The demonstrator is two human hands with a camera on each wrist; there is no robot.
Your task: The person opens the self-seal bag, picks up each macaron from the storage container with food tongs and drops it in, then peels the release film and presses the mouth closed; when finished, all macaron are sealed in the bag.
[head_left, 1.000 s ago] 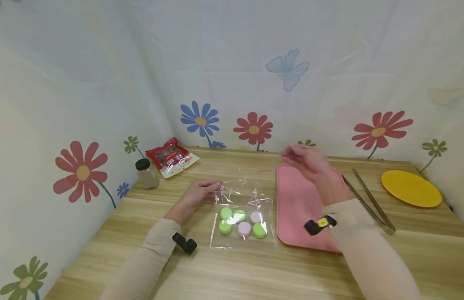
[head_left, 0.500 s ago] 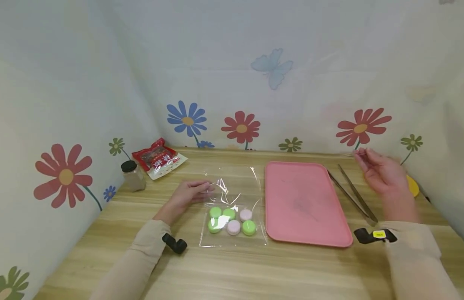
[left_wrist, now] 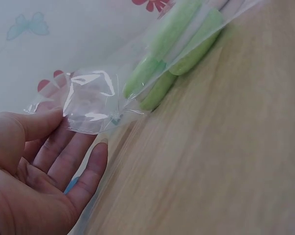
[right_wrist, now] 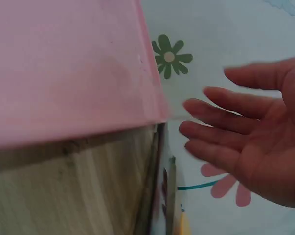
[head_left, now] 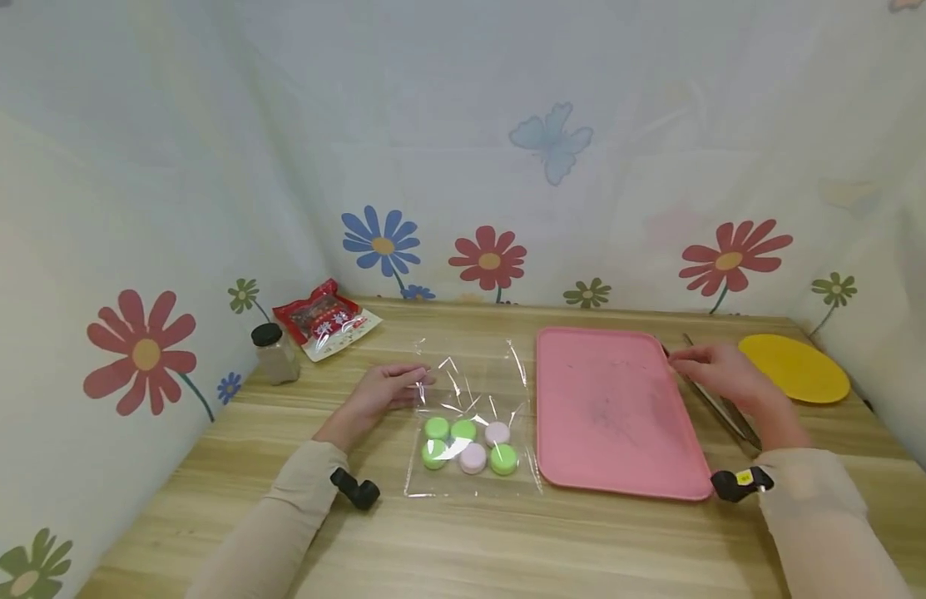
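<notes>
A clear plastic bag (head_left: 473, 487) lies on the table with several green and pale pink macarons (head_left: 503, 459) inside its lower part. My left hand (head_left: 376, 395) pinches the bag's upper left edge between thumb and fingers; in the left wrist view the clear film (left_wrist: 91, 98) runs from the thumb tip. Beyond the pink tray's right edge, my right hand (head_left: 720, 378) is held above metal tongs (head_left: 741, 428), partly covering them. In the right wrist view, the right hand's fingers (right_wrist: 220, 117) are spread, apart from the tray, with nothing in them.
The pink tray (head_left: 612, 416) lies just right of the bag. A yellow plate (head_left: 795, 368) is at the far right. At the back left stand a black-lidded jar (head_left: 277, 358) and a red snack packet (head_left: 324, 320). A flowered curtain (head_left: 448, 166) closes off the back.
My right hand swept right across the tray with something thin and clear at its fingertips, then came down and back toward the tongs with nothing visible in it. The left hand stays at the bag.
</notes>
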